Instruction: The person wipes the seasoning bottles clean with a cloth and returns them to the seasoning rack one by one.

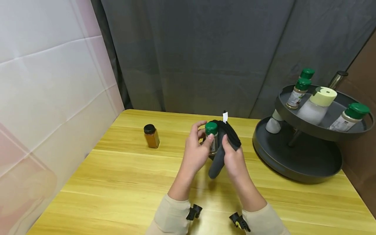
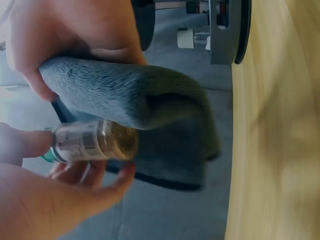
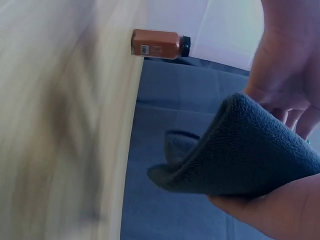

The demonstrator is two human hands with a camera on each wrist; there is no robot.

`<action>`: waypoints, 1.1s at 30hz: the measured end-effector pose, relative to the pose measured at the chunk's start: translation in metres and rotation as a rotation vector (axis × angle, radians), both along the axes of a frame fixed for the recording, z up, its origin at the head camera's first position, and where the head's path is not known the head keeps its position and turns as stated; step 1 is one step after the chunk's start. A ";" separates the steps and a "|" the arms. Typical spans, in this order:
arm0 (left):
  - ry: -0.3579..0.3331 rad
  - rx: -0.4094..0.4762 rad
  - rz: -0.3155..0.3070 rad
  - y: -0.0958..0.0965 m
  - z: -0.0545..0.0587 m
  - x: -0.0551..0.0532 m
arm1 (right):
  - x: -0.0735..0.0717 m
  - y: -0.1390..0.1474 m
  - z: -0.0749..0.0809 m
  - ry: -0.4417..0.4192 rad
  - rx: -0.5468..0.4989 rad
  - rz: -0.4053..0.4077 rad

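Observation:
My left hand (image 1: 197, 148) grips a small clear spice jar (image 1: 211, 129) with a green lid, thumb on one side and fingers on the other. In the left wrist view the spice jar (image 2: 95, 141) shows a printed label and brown contents near its base. My right hand (image 1: 235, 160) holds a folded dark grey cloth (image 1: 218, 163) with a white tag, its thumb on top. The cloth (image 2: 100, 87) lies right alongside the jar. Both are held above the wooden table (image 1: 117, 189). In the right wrist view the cloth (image 3: 245, 145) hides most of the jar.
A square jar (image 1: 152, 138) of orange-red spice with a black lid stands on the table to the left. On the right is a two-tier dark turntable rack (image 1: 296, 163), carrying green-lidded jars, a pale-yellow-lidded container (image 1: 315, 106) and others. A grey curtain (image 1: 191, 58) hangs behind.

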State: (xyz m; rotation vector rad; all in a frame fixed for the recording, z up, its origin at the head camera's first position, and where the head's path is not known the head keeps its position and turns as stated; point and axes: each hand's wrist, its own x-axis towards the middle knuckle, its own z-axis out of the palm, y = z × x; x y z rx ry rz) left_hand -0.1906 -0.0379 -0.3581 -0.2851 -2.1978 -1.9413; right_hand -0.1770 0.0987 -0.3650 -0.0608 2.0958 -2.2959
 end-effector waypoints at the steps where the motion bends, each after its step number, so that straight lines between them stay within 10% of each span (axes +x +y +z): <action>1: 0.006 0.016 -0.027 0.000 -0.001 0.000 | 0.000 0.001 0.001 0.020 -0.013 -0.018; 8: 0.090 0.012 -0.133 0.004 -0.007 0.000 | -0.001 0.006 0.012 0.219 -0.071 -0.020; 18: 0.279 -0.151 0.060 0.021 -0.012 0.005 | 0.005 0.000 0.015 0.305 -0.098 -0.043; 33: 0.287 -0.019 0.157 0.013 -0.001 0.007 | 0.008 -0.004 0.004 0.049 -0.067 0.016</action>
